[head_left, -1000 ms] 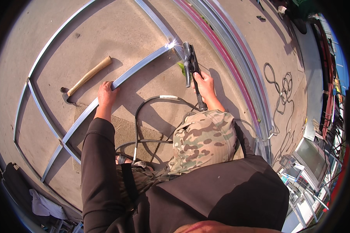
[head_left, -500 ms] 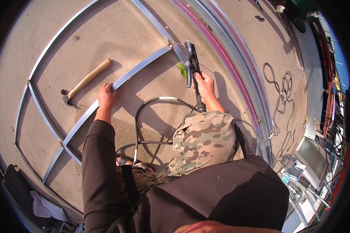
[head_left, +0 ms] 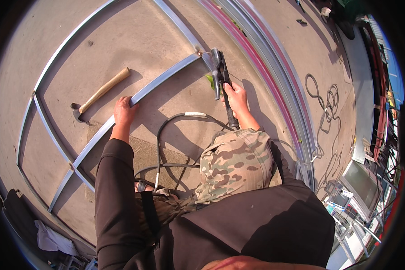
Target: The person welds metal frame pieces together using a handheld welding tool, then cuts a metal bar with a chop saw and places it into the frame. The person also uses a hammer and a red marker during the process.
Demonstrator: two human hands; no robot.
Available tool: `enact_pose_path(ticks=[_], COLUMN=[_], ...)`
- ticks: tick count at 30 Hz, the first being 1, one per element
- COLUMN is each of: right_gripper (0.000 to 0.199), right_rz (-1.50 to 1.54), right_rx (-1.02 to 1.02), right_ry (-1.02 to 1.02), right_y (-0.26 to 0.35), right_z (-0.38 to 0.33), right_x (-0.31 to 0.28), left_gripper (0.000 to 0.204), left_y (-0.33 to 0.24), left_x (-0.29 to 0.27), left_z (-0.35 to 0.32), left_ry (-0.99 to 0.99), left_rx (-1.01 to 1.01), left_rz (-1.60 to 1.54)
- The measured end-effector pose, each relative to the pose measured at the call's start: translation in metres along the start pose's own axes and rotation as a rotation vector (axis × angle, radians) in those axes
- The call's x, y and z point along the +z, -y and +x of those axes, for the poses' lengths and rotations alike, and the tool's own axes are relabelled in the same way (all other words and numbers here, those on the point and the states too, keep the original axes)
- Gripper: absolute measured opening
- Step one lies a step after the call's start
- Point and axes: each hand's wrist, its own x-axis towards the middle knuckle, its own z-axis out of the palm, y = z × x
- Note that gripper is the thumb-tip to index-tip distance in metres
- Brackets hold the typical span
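Observation:
A welding electrode holder [head_left: 218, 74], black with a clamp head, is gripped by my right hand [head_left: 236, 98]. From its jaws a thin electrode [head_left: 206, 52] reaches left to the joint of a metal frame [head_left: 166, 75], where a small bright spot [head_left: 199, 53] shows. My left hand [head_left: 124, 111] is closed around a bar of that frame, left of the joint. A black cable [head_left: 159, 135] loops over the ground beside my knee. To the left of my left hand lies a hammer [head_left: 104, 90] with a wooden handle, inside the frame.
Long metal profiles [head_left: 274, 63], some with reddish strips, run along the right side. Beyond them a thin cable [head_left: 330, 103] lies coiled on the concrete. Framed panels and metal pieces [head_left: 362, 184] stand at the lower right. A white cloth [head_left: 54, 238] lies at the lower left.
The electrode holder and my right hand have shifted slightly to the left. The glow at the frame joint looks a little different. My left hand stays in place on the bar.

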Motion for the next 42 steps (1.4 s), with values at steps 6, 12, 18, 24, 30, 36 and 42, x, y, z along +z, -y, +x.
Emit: enact_pose_path(ticks=[6,12,18,24,30,36,42], right_gripper=[0.028,0.027,0.027,0.025,0.023,0.023,0.023], right_rz=[-0.019,-0.017,0.030,-0.005,-0.021,-0.039,-0.063], right_rx=[0.008,0.007,-0.021,0.003,0.000,0.006,-0.005], right_ry=[0.006,-0.002,-0.010,-0.001,-0.002,-0.002,-0.024], right_y=[0.001,0.000,-0.002,-0.004,-0.003,-0.002,-0.006], right_z=[0.003,0.002,-0.002,-0.010,-0.014,-0.014,-0.011], right_x=[0.002,0.003,-0.002,-0.007,-0.007,-0.007,-0.006], left_gripper=[0.040,0.040,0.041,0.041,0.041,0.042,0.039], left_y=[-0.002,-0.005,-0.003,0.003,0.003,0.002,-0.003], left_x=[0.000,-0.003,-0.002,0.002,0.001,0.001,-0.003], left_z=[0.000,0.000,-0.001,0.002,0.001,0.001,0.000], left_ry=[-0.001,0.021,0.012,0.013,0.010,0.016,0.019], left_rx=[-0.005,-0.027,-0.012,-0.003,0.006,0.006,0.003], left_rz=[0.039,0.045,0.031,0.031,0.025,0.031,0.010])
